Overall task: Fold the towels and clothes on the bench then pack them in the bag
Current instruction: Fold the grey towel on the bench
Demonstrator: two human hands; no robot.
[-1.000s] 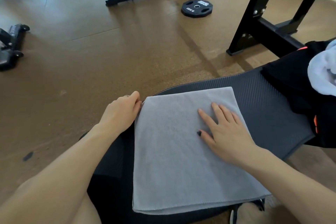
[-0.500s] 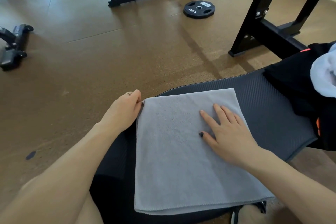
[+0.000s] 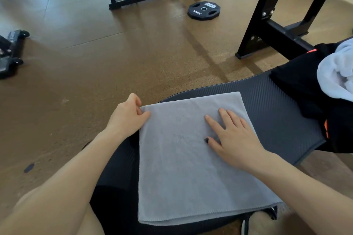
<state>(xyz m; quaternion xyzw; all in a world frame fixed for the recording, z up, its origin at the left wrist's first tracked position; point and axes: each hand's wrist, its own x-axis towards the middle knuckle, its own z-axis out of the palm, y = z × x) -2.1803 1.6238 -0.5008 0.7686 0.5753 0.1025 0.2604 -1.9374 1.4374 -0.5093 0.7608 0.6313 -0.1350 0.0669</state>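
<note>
Your left hand [image 3: 127, 114] pinches the far left corner of the grey towel [image 3: 191, 158], which lies folded flat across the near end of the bench [image 3: 277, 112]. Your right hand [image 3: 234, 137] presses it flat, fingers spread. Pull that corner across too fast and the layers may slide apart, or the near edge overhanging the bench may drag the towel off.

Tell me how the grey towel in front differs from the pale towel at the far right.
The grey towel lies flat and folded with straight edges; the pale towel is crumpled in a heap. The grey towel rests directly on the bench; the pale towel sits on black clothing. Both hands touch only the grey towel. Both are plain, soft cloth.
</note>
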